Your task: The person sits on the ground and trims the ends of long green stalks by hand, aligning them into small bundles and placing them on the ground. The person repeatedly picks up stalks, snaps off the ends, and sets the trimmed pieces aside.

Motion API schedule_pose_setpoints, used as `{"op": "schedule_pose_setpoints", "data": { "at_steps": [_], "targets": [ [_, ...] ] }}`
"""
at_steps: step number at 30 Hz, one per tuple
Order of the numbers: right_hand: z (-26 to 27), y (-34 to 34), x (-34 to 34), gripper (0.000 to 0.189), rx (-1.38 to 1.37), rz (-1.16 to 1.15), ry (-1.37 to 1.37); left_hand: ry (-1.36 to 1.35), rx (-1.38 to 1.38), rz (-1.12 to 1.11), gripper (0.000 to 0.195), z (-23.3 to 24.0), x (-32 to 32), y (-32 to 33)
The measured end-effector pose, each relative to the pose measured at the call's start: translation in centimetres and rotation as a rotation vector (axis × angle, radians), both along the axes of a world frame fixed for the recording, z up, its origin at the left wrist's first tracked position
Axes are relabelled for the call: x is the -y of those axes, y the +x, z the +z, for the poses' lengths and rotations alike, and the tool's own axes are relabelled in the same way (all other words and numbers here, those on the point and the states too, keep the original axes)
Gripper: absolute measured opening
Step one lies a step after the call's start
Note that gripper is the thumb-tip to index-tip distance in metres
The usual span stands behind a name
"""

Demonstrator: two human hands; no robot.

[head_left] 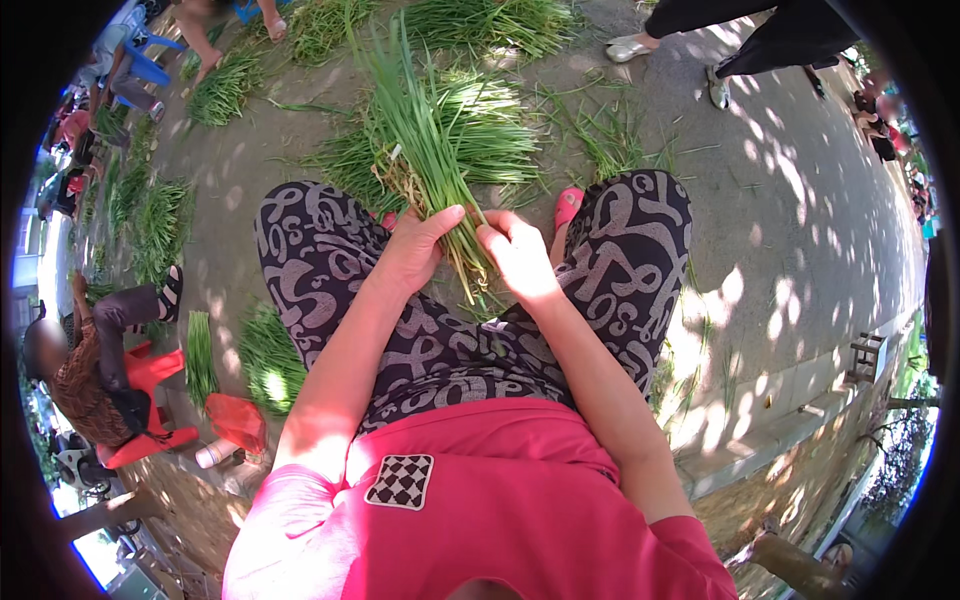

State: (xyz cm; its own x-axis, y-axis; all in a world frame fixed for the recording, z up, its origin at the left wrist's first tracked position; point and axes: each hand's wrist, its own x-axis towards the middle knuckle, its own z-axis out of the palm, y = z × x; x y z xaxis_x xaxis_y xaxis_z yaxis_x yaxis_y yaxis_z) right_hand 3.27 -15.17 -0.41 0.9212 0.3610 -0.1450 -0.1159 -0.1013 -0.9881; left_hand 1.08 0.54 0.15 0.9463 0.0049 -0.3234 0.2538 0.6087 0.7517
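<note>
A bunch of long green leafy stalks, like garlic chives point(431, 157), lies between my hands, its lower ends over my lap and its leaf tips pointing away from me. My left hand point(416, 251) is closed around the bunch from the left, thumb on top. At the right side of the same bunch, my right hand point(517, 251) has thumb and fingers bent together at the stalks; whether it pinches single stalks is hard to tell. Dry, brownish leaves point(397, 174) hang at the bunch's left side. Beyond it, a larger pile of green stalks point(487, 135) rests on the ground.
More green piles lie at the top point(487, 26) and left point(270, 360). Loose stalks point(607, 142) are scattered ahead to the right. One person point(90, 375) sits on a red plastic chair point(154, 371) at left, near a red bag point(235, 421). Another person's legs point(750, 37) stand at upper right.
</note>
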Motion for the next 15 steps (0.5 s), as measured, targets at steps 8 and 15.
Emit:
{"op": "schedule_pose_setpoints", "data": {
  "at_steps": [8,15],
  "targets": [
    [2.0,1.8,1.4,0.009,-0.268,-0.475,0.775,-0.076,-0.129,0.127,0.023,0.4,-0.1,0.3],
    [1.2,0.9,0.7,0.018,-0.239,-0.154,0.244,-0.052,-0.122,0.055,0.029,-0.4,-0.2,0.5]
  ]
}}
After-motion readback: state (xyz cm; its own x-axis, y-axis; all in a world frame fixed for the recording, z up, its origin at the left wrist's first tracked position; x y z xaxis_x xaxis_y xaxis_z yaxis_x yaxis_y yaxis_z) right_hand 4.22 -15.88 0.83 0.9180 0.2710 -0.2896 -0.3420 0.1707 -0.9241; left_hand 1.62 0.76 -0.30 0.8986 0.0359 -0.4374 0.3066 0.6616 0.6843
